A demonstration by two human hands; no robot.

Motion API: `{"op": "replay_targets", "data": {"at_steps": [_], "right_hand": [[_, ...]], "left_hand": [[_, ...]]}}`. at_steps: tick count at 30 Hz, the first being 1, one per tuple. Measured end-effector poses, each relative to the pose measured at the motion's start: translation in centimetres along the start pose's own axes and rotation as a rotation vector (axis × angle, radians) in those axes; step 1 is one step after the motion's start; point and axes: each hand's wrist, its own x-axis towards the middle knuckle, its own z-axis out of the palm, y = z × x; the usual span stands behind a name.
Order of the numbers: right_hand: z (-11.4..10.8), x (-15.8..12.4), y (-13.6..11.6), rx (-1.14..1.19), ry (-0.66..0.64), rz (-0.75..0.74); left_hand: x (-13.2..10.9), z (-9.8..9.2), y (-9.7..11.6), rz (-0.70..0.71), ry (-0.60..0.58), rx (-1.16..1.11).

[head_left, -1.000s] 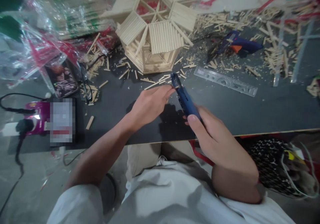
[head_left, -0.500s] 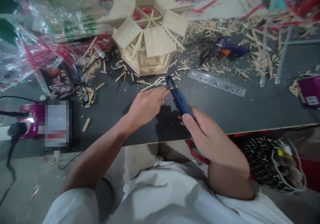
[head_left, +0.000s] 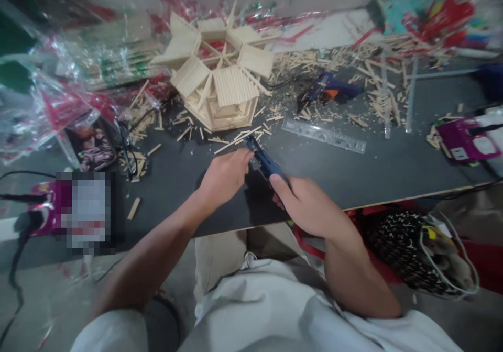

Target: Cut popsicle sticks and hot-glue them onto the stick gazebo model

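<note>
My right hand (head_left: 302, 200) is wrapped round a blue hand tool (head_left: 271, 166) that looks like pliers, its dark head pointing up and left. Close against that head, my left hand (head_left: 227, 174) is closed in a pinch; whatever its fingertips hold is too small or hidden to name. Just beyond both hands lie several thin wooden sticks (head_left: 239, 138). Behind them stands a model house (head_left: 231, 116) built of wooden sticks, with slatted roof panels (head_left: 236, 86) fanned round an open centre.
A clear ruler (head_left: 324, 135) and a blue glue gun (head_left: 334, 87) lie to the right among cut stick pieces. Two clear rods (head_left: 411, 95) lie farther right. Purple power sockets (head_left: 458, 140) sit at either side. Glasses (head_left: 131, 153), a picture-covered phone-like object (head_left: 90, 145) and plastic wrapping (head_left: 51, 95) fill the left.
The view has tilted up and shifted a little to the right, so the table's contents appear farther left. Both hands stay together at the tool's head, and the tool's tilt is slightly changed.
</note>
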Motion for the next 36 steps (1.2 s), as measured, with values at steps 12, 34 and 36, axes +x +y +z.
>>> {"op": "replay_targets", "data": {"at_steps": [12, 34, 36], "right_hand": [[-2.5, -1.4, 1.3, -0.105, -0.326, 0.005], [0.4, -4.1, 1.8, -0.028, -0.393, -0.001], [0.6, -4.1, 1.8, -0.044, -0.383, -0.009]], "left_hand": [[-2.1, -1.4, 7.4, -0.377, -0.556, 0.420], [-5.9, -1.4, 10.6, -0.609, -0.445, 0.303], [-6.0, -1.5, 10.6, -0.619, -0.443, 0.301]]}}
